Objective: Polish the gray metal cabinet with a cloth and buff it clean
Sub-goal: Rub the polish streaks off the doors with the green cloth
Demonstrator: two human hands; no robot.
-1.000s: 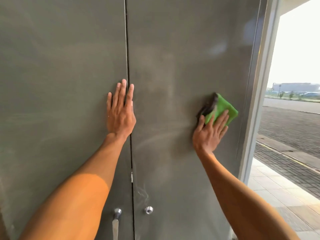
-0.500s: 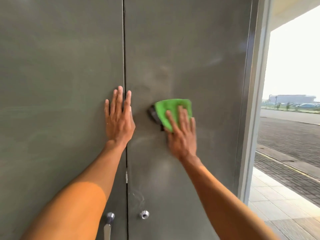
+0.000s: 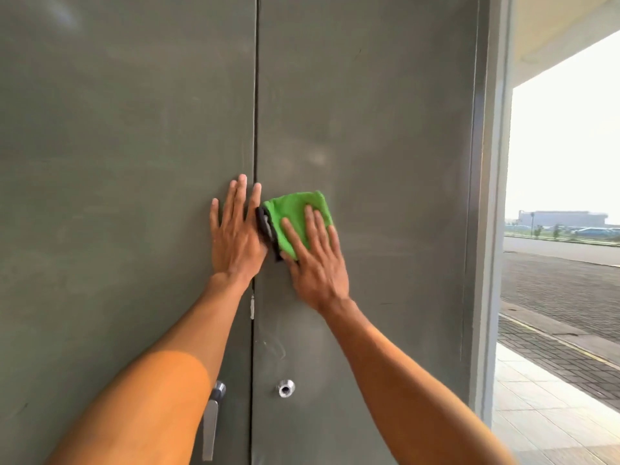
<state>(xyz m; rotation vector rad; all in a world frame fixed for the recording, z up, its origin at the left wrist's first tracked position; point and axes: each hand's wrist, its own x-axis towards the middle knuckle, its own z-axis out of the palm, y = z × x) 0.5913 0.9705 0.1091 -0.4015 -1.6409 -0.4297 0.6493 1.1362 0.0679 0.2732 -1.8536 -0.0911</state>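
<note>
Our fingers (image 3: 240,199) on both hands are straight and spread flat, not curled around anything.

We see the gray cabinet (image 3: 385,135) as the biggest thing. It fills almost the whole view and stands right in front of us. It has two tall doors, the left door (image 3: 117,196) and the right door (image 3: 402,263), and a thin dark gap (image 3: 256,95) runs down between them. Faint pale smears show on the right door.

To the right of the cabinet is a pale post (image 3: 491,196). Past it we see a brick road (image 3: 563,297), a tiled floor (image 3: 543,414) and a long low building (image 3: 563,218) far away.

Our two bare arms reach up from the bottom. Our left hand (image 3: 235,243) lies flat on the left door, just beside the gap, with one fingertip on it. Our right hand (image 3: 317,263) presses flat on the green cloth (image 3: 295,209). The cloth is on the right door, just beside the gap and right up against the left hand. It has a dark edge on its left side.

Lower down, a silver handle (image 3: 211,421) hangs on the left door, partly hidden by our left arm. A small round silver lock (image 3: 285,388) sits on the right door near it. A little white mark (image 3: 252,307) is in the gap below our hands.
</note>
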